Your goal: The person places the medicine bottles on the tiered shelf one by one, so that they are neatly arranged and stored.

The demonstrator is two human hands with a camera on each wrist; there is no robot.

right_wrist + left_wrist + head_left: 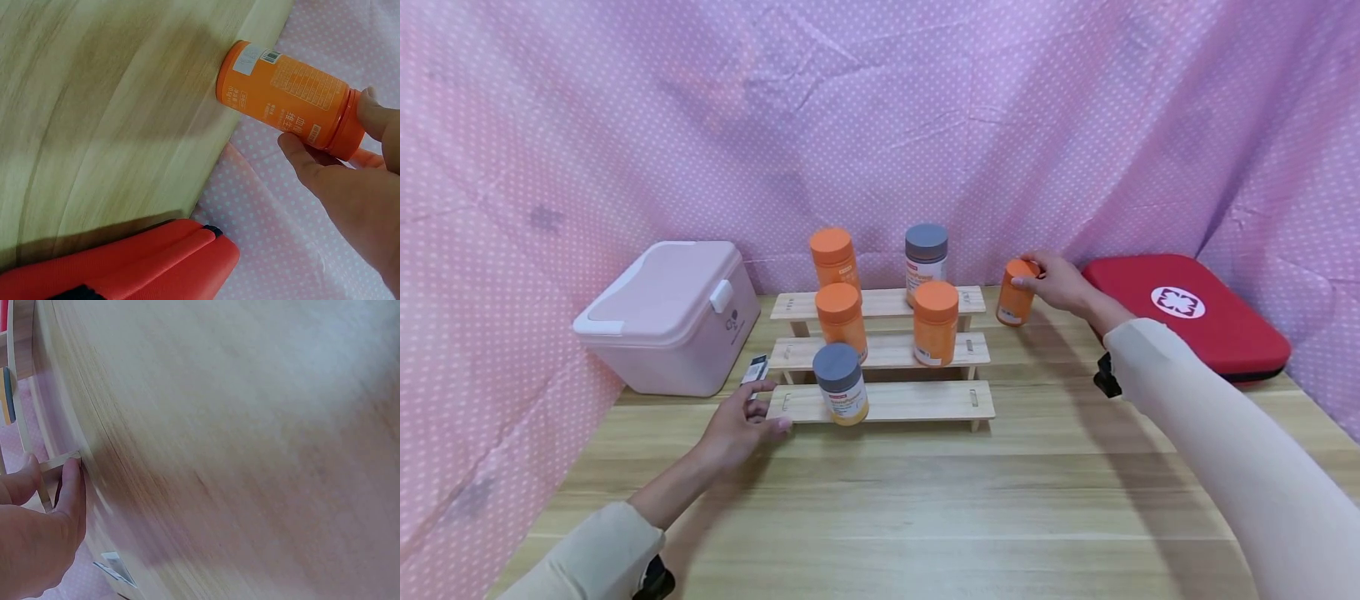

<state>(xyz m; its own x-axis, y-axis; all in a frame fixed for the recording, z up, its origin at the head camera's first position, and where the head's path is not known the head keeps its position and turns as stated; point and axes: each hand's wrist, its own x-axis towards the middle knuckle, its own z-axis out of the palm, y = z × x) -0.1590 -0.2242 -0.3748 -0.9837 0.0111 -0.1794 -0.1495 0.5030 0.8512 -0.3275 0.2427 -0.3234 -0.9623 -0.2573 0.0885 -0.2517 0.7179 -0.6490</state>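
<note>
My right hand (1060, 282) holds an orange pill bottle (1016, 293) round its lid, right of a stepped wooden rack (917, 402). In the right wrist view, this bottle (281, 100) shows printed text and a barcode, its base close to the table. My left hand (733, 429) grips the left end of the rack's lowest step; in the left wrist view, thumb and fingers (74, 487) pinch that wooden end. A grey-lidded bottle (842, 387) stands on the lowest step. Two orange bottles (936, 325) occupy the middle step. On top are an orange bottle (835, 257) and a grey-lidded one (925, 258).
A pale pink lidded box (670, 317) stands at the left. Between it and the rack lies a small white and dark packet (756, 369), partly behind the left hand. At the right is a red first-aid case (1187, 317). A pink dotted curtain (880, 125) hangs behind the wooden table (925, 500).
</note>
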